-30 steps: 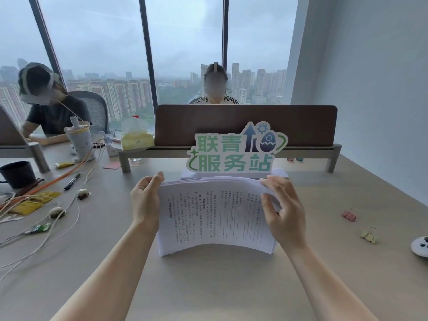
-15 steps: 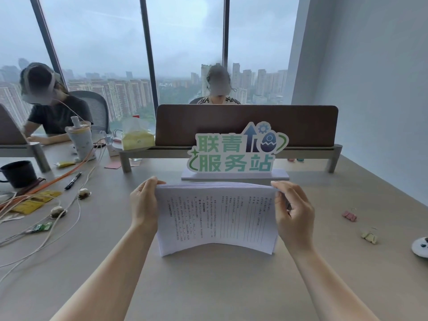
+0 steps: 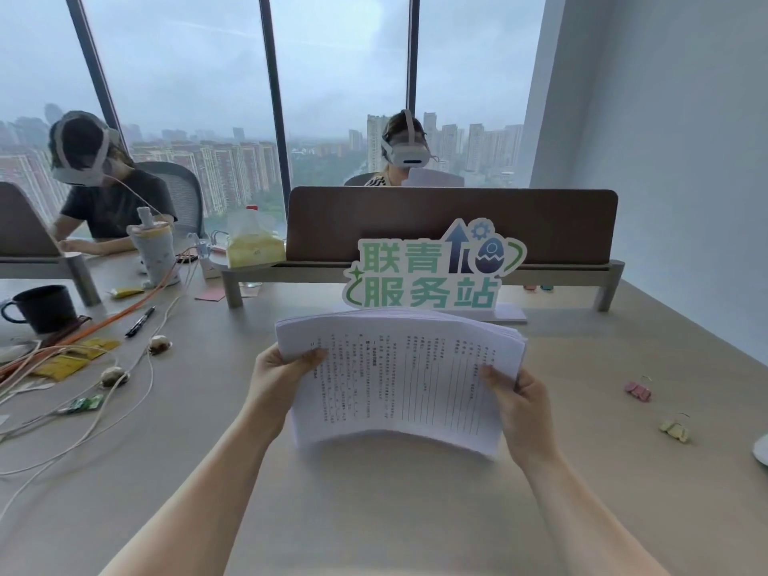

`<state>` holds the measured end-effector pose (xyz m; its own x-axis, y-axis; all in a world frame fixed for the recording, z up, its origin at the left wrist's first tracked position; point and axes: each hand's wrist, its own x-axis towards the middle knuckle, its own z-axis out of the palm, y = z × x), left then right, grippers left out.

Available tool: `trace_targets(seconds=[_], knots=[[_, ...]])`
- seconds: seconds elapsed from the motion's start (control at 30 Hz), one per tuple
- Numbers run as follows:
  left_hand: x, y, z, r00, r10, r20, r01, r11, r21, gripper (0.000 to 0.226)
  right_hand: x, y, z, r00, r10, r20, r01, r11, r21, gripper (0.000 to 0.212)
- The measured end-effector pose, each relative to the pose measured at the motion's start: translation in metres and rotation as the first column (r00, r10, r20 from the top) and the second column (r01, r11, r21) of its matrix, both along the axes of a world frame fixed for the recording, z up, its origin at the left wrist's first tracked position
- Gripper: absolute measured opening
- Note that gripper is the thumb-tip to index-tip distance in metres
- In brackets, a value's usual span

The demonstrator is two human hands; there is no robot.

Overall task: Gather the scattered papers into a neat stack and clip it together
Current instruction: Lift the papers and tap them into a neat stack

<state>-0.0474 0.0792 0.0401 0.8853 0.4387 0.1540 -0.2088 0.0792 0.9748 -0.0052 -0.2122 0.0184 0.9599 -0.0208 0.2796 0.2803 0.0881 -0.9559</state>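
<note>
White printed paper, a thick stack of sheets (image 3: 399,376), is between your two hands, lifted above the light wooden surface (image 3: 374,513) and bowed, with the middle higher than the sides. Your left hand (image 3: 278,376) grips the left edge, the thumb lying on the top sheet and the fingers under the stack. Your right hand (image 3: 519,405) grips the right edge in the same way, the thumb on the printed side. The hands are apart, one on each side of the stack, and both are clamped on it. The far edges of the sheets are not fully even.

To the right on the surface lie a pink binder clip (image 3: 638,390) and a pale yellow binder clip (image 3: 675,430), near each other and well apart from the stack. Behind the stack stands a green and white sign with Chinese characters (image 3: 432,276). On the left you see a dark mug (image 3: 41,307), a black pen (image 3: 140,321) and several loose cables (image 3: 104,409).
</note>
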Motion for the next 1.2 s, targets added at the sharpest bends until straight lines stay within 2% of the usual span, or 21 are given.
trace_targets(seconds=[0.1, 0.17, 0.3, 0.47, 0.57, 0.7, 0.83, 0.97, 1.03, 1.1, 1.2], knots=[[0.001, 0.004, 0.010, 0.998, -0.006, 0.064, 0.004, 1.000, 0.023, 0.019, -0.001, -0.004, 0.010, 0.997, 0.018, 0.071, -0.022, 0.998, 0.061, 0.016], [-0.002, 0.005, 0.010, 0.997, -0.004, 0.078, 0.000, 0.998, 0.058, 0.037, -0.003, -0.007, 0.013, 0.993, 0.056, 0.106, -0.058, 0.998, 0.008, 0.008], [-0.006, 0.003, -0.008, 0.997, -0.029, 0.069, 0.028, 0.999, 0.020, 0.051, -0.008, -0.008, 0.006, 0.995, 0.021, 0.093, -0.027, 0.997, 0.066, 0.016], [-0.004, -0.003, -0.013, 0.998, -0.010, 0.061, 0.009, 1.000, 0.013, 0.040, -0.005, 0.000, 0.005, 0.997, 0.042, 0.061, -0.047, 0.995, 0.093, 0.015], [-0.005, 0.003, -0.013, 0.996, -0.007, 0.090, 0.005, 1.000, 0.023, 0.049, -0.006, -0.003, 0.007, 0.995, 0.059, 0.087, -0.067, 0.994, 0.090, 0.016], [-0.003, 0.002, -0.018, 0.995, -0.067, 0.068, 0.065, 0.998, 0.026, 0.054, -0.007, 0.000, 0.005, 0.996, 0.084, 0.012, -0.085, 0.995, 0.047, 0.010], [-0.002, -0.002, -0.016, 0.994, -0.075, 0.085, 0.074, 0.997, 0.006, 0.044, -0.006, 0.003, 0.003, 0.998, 0.029, 0.053, -0.031, 0.999, 0.035, 0.036], [0.002, 0.005, -0.006, 0.986, -0.077, 0.147, 0.078, 0.997, 0.000, 0.040, -0.006, 0.002, 0.013, 0.994, 0.010, 0.107, -0.018, 0.997, 0.076, 0.030], [0.001, 0.010, -0.010, 0.988, -0.101, 0.118, 0.099, 0.995, 0.030, 0.058, -0.006, 0.001, 0.013, 0.995, 0.041, 0.088, -0.047, 0.996, 0.069, 0.025], [-0.002, 0.010, -0.022, 0.989, -0.147, 0.018, 0.145, 0.988, 0.059, 0.074, -0.004, 0.001, 0.004, 0.998, 0.057, 0.013, -0.057, 0.998, 0.011, 0.024], [-0.002, 0.007, -0.037, 0.986, -0.165, -0.037, 0.166, 0.986, 0.019, 0.055, -0.002, 0.005, -0.006, 0.998, 0.028, -0.062, -0.029, 0.999, -0.026, 0.021]])
